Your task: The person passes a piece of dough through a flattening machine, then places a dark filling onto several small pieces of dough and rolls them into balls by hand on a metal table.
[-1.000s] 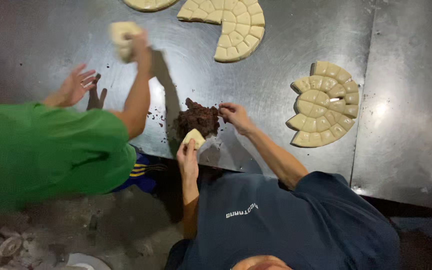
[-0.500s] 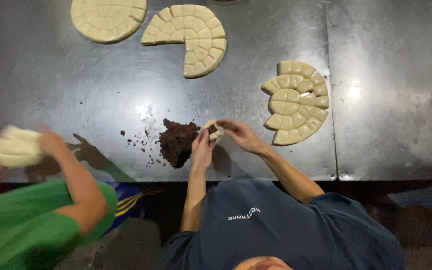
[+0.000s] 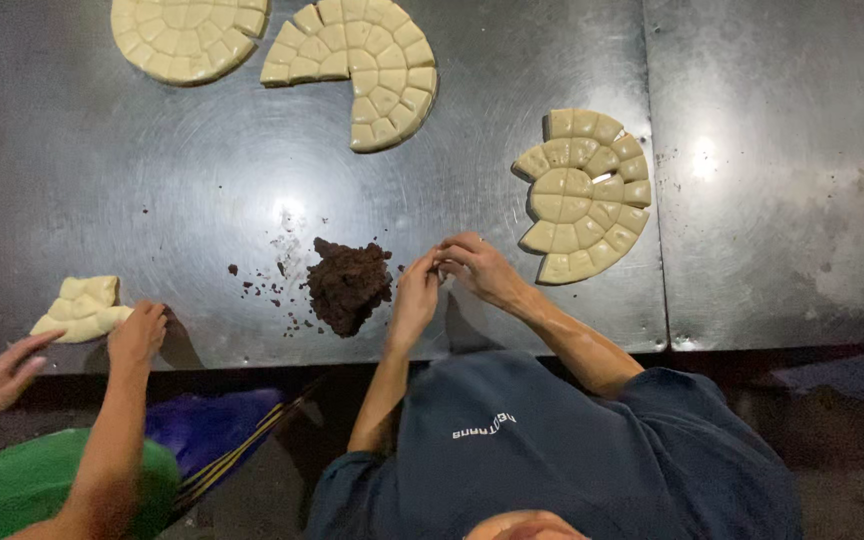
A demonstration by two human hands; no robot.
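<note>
A dark, scuffed metal table [image 3: 202,200] fills most of the head view, made of two sheets that meet at a seam running from 12 to 6 o'clock on the right side. Light glares off it in a few spots. Below its near edge the floor is dim and hard to make out.

At the table's near edge the person's left hand [image 3: 414,298] and right hand [image 3: 477,265] meet, fingertips pinched together. Whatever they pinch is hidden between the fingers, so it cannot be told what either hand grasps. Just at 9 o'clock of the left hand lies a mound of dark brown filling [image 3: 349,283], with crumbs scattered further toward 9 o'clock.

At 2 o'clock of the hands lies a scored dough disc [image 3: 584,195] with several pieces gone. At 12 o'clock sits a second cut disc [image 3: 362,65] missing a wedge, and a whole disc [image 3: 189,35] at 11 o'clock.

At 9 o'clock a co-worker in a green sleeve [image 3: 22,480] presses a hand [image 3: 137,335] beside a pale dough lump [image 3: 82,308].
</note>
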